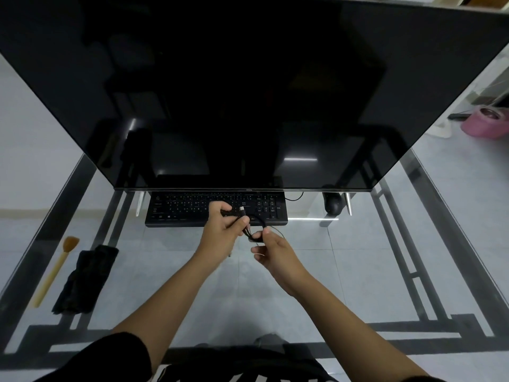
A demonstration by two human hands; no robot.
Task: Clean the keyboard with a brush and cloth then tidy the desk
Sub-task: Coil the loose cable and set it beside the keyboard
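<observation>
The brush [55, 268] and the cloth [85, 279] lie side by side at the left edge of the desk [358, 257], well apart from my hands. From that I judge the brushing and wiping are over, though I cannot tell from here how clean the keys are. The keyboard [187, 209] sits at the back of the desk, tucked under the bottom edge of the monitor [248, 92], with the mouse [333, 204] off to its right.

I take this to be the tidying part — I am gathering a cable [256, 237] into a bundle just in front of the keyboard. What seems left is to finish the coil and set it down, and perhaps put the brush and cloth away.

Both my arms reach forward over the glass and meet near the middle. My left hand [220, 232] is curled round the cable, its plug [241, 209] sticking out past my thumb. My right hand [276, 253] is lower and just beside it, pinching a loop of the cable between fingertip and thumb — the other fingers are loosely bent.
</observation>
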